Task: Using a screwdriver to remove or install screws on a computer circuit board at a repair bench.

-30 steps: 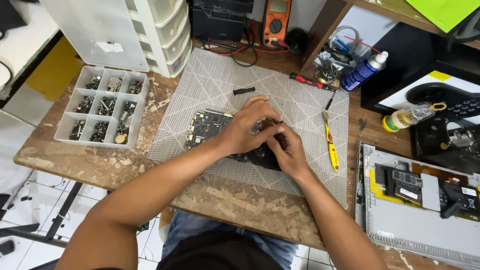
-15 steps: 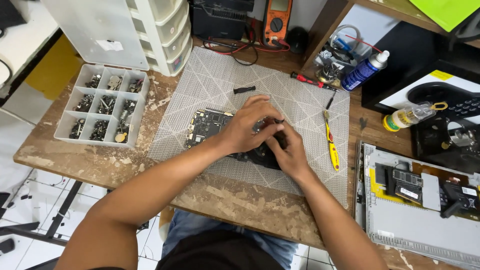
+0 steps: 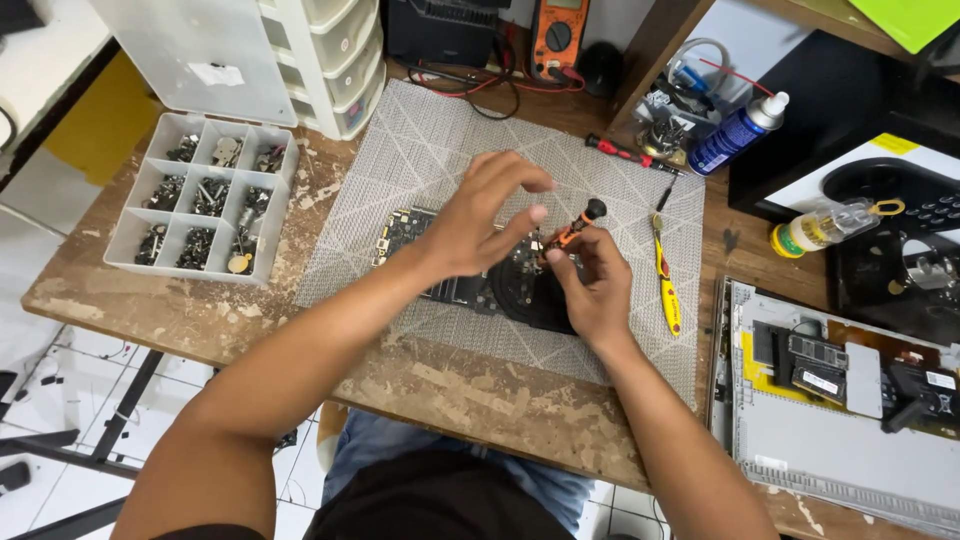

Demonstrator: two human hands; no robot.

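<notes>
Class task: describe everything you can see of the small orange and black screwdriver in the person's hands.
The small orange and black screwdriver has an orange shaft section and a round black cap on top. It tilts, cap up and to the right, tip down toward the dark circuit board. The right hand holds its lower part; the left hand hovers beside it, fingers spread.

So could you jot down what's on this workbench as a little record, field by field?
Right hand: grips a small orange-and-black screwdriver, tip down on the circuit board
Left hand: fingers spread above the board
Mat: grey, under the board
Screw tray: to the left, with compartments
Yellow tool: lying on the mat, right of the hands
Opened laptop case: far right
</notes>
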